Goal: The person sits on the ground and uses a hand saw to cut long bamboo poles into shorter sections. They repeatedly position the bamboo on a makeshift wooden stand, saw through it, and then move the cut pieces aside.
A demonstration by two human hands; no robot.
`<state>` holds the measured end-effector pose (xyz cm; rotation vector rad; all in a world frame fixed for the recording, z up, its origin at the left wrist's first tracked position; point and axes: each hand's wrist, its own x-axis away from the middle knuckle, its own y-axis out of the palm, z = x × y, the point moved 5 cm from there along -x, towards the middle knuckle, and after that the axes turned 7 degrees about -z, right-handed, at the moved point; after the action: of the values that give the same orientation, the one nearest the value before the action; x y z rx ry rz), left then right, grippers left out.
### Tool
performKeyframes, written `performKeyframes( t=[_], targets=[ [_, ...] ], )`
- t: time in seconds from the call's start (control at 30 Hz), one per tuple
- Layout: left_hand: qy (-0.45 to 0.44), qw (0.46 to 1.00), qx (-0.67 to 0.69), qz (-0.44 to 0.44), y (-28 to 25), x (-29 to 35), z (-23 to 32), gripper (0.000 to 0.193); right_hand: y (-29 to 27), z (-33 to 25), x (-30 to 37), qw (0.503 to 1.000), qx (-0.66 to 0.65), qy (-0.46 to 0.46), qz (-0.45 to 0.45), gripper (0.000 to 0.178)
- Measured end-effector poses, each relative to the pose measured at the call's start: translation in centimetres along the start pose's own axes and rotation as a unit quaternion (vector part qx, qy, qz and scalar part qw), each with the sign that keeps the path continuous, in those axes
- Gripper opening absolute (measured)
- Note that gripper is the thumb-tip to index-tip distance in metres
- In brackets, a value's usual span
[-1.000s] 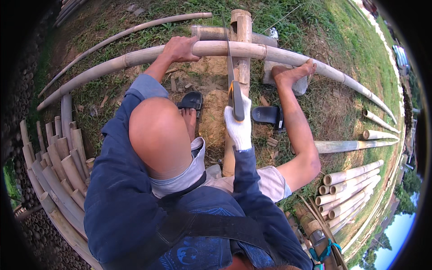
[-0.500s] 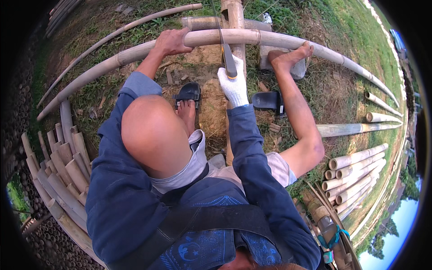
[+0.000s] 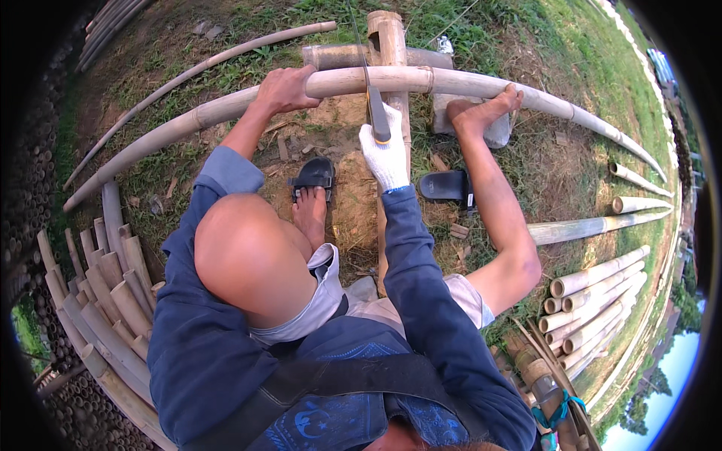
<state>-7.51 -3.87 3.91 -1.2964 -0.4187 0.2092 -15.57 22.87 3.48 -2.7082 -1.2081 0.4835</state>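
Observation:
A long pale bamboo pole (image 3: 218, 110) lies crosswise in front of me, over an upright bamboo post (image 3: 389, 37) and a short thick crosspiece (image 3: 336, 56). My left hand (image 3: 286, 89), bare, is closed round the pole left of the post. In a white knit glove, my right hand (image 3: 386, 154) grips the dark handle of a hand saw (image 3: 378, 119). The saw's thin blade stands across the pole just left of the post; whether it has cut in, I cannot make out. My bare right foot (image 3: 485, 107) presses on the pole farther right.
Cut bamboo lengths are stacked at the left (image 3: 113, 270) and right (image 3: 594, 308). A thinner pole (image 3: 218, 59) lies on the grass beyond. An empty black sandal (image 3: 444, 186) sits near my right leg, and a stone block (image 3: 497, 134) is under my right foot.
My gloved right hand and the saw have drawn slightly toward me, with the blade still across the pole. The whole scene sits a little lower in view. My left hand keeps its grip.

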Motion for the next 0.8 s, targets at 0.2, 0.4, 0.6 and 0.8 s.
performKeyframes(
  t=[0.2,0.4,0.6,0.8],
  targets=[
    [-0.035,0.998,0.012,-0.048,0.0,1.8,-1.7,0.074,-3.0,-5.4,16.8,0.993,0.048,0.097,-0.049,0.066],
    [-0.032,0.999,0.010,-0.033,0.2,1.6,-2.2,0.074,-3.5,-5.0,19.0,0.987,0.080,0.127,-0.063,0.065],
    [-0.017,0.999,0.017,-0.029,-0.5,0.5,0.2,0.071,0.6,0.2,0.6,1.000,-0.002,-0.005,0.007,0.057],
    [-0.031,0.999,0.037,-0.008,-0.5,2.6,-2.4,0.074,-3.2,-5.8,18.4,0.995,0.038,0.076,-0.042,0.067]
  ],
)
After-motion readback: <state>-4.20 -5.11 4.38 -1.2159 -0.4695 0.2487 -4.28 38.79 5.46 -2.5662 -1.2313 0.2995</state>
